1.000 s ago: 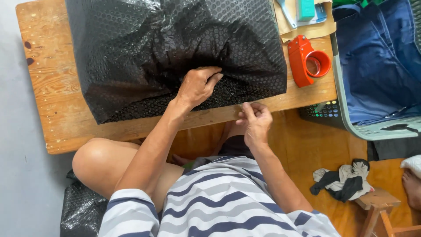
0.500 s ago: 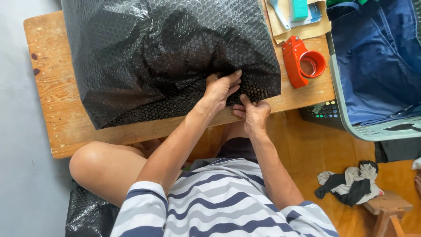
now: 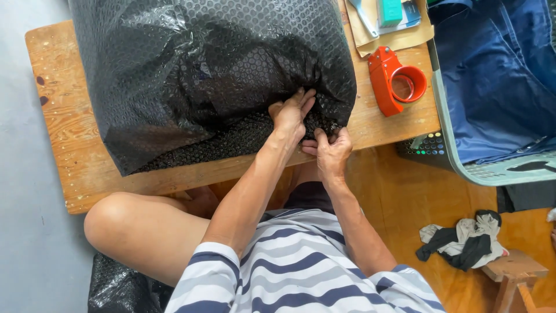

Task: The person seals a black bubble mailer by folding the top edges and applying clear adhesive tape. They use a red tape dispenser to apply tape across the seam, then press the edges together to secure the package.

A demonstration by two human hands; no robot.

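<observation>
I seem to be in a home packing corner: low wooden table (image 3: pixel 69 168), orange tape dispenser (image 3: pixel 397 81), laundry basket (image 3: pixel 492 171).

Black bubble-wrapped bundle (image 3: pixel 208 75) — top cut off, contents hidden; right fingers (image 3: pixel 324 139) partly tucked under.
</observation>
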